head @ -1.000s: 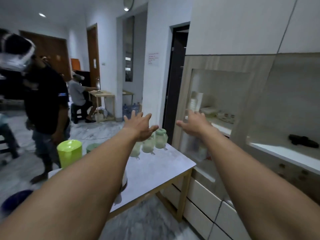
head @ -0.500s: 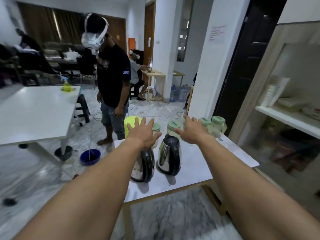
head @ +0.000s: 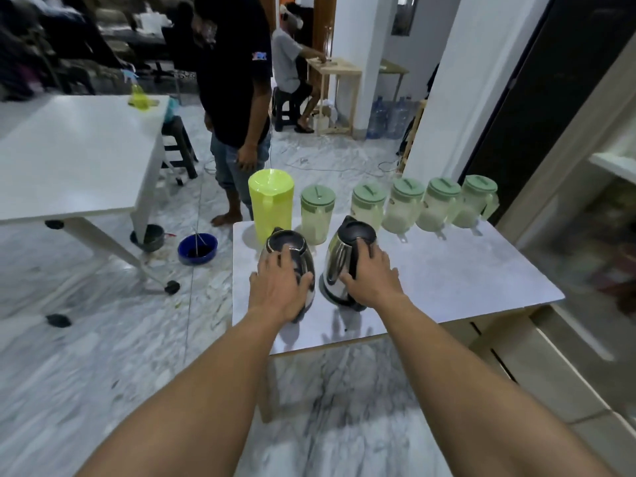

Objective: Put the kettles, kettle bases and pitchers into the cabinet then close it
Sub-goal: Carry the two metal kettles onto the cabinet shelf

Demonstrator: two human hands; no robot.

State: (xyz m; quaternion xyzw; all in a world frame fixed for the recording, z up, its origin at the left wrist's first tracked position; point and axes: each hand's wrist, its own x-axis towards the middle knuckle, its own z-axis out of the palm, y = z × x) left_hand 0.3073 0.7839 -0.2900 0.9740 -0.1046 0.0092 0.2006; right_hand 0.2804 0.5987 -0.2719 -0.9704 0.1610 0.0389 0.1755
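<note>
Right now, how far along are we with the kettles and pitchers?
Nothing looks stowed yet. The left hand and right hand each rest on a kettle, the left kettle and right kettle, both standing on the table. Left to do: the yellow pitcher and five green-lidded pitchers, all on the table, any bases (not clearly visible), then closing the cabinet.

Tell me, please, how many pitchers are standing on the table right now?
6, in a row along the table's far edge: the yellow pitcher leftmost, then five green-lidded pitchers running rightward. None seem hidden.
</note>
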